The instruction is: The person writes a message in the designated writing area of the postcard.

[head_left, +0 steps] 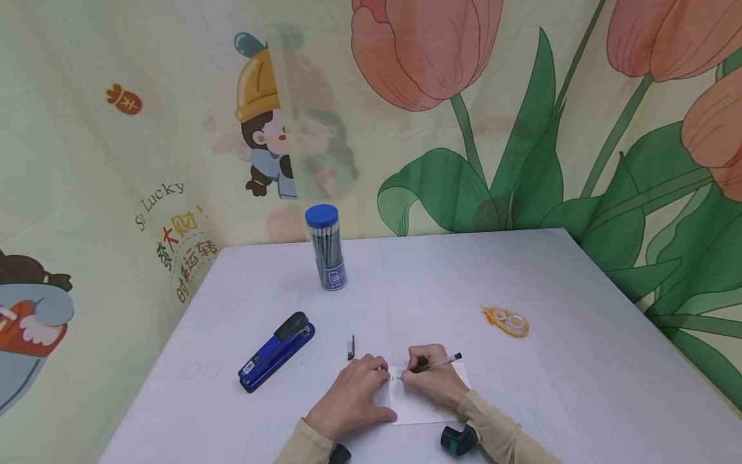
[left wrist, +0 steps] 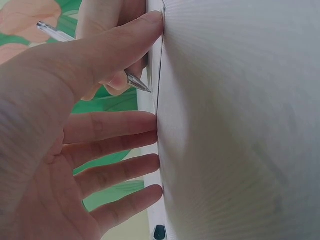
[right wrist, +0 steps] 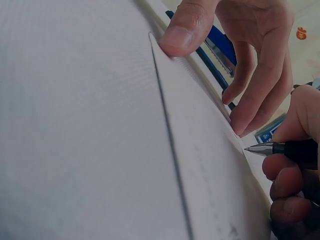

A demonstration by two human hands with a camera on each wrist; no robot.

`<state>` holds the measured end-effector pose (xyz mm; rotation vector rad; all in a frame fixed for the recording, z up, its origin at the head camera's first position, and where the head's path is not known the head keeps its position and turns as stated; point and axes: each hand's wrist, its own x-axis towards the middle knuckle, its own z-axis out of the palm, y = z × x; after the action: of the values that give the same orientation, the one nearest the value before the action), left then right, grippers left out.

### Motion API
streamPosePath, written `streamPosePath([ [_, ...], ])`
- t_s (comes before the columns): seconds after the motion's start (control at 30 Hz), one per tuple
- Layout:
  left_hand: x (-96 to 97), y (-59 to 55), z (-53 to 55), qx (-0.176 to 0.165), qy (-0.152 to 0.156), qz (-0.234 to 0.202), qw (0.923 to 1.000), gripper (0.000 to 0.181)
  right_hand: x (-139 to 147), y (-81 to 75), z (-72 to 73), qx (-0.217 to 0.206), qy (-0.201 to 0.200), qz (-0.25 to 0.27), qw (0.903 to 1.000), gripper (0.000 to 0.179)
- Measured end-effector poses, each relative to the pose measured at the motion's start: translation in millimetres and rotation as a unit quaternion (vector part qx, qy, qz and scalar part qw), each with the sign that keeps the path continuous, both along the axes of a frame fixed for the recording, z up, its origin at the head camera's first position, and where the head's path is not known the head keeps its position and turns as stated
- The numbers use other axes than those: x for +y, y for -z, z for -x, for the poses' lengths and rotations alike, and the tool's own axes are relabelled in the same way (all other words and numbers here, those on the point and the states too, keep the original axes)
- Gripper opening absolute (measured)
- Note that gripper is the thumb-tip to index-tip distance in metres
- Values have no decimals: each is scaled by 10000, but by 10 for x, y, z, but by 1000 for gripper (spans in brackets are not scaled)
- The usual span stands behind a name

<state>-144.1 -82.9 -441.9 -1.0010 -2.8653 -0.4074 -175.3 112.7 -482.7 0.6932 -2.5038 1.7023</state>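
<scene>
- Stapler (head_left: pixel 275 352): left of both hands, slanting up to the right.
- Tub (head_left: pixel 327 248) of pencils: upright, farther back.
- Left hand (head_left: pixel 356 394): fingers spread, gripping nothing; its thumb rests at the near left corner of the paper.
- Paper (head_left: pixel 413 408): flat on the table (head_left: pixel 417 277) between the hands, partly under the right one.
- Right hand (head_left: pixel 436 381): pinches the pen (head_left: pixel 438 364). The pen's long axis runs from its tip, low at the paper's far left part just beside the left fingers, up rightward to its tail.
- Tape (head_left: pixel 507 321): farther right, apart.
</scene>
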Motion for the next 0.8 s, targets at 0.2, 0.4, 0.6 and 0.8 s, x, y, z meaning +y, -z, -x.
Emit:
streamPosePath([
  [0.2,0,-4,-1,-27,-4,-11,10000,54,0,0,3,37,42,-9,10000,24],
  [0.4,2,-12,-4,-31,-8,0,10000,54,2,9,6,122,51,-4,9999,25],
  [0.6,5,-18,-8,-3,-3,17,10000,53,4,2,3,59,12,-38,10000,24],
  [0.8,5,-24,-12,-22,-19,28,10000,53,0,-2,2,87,4,17,10000,24],
])
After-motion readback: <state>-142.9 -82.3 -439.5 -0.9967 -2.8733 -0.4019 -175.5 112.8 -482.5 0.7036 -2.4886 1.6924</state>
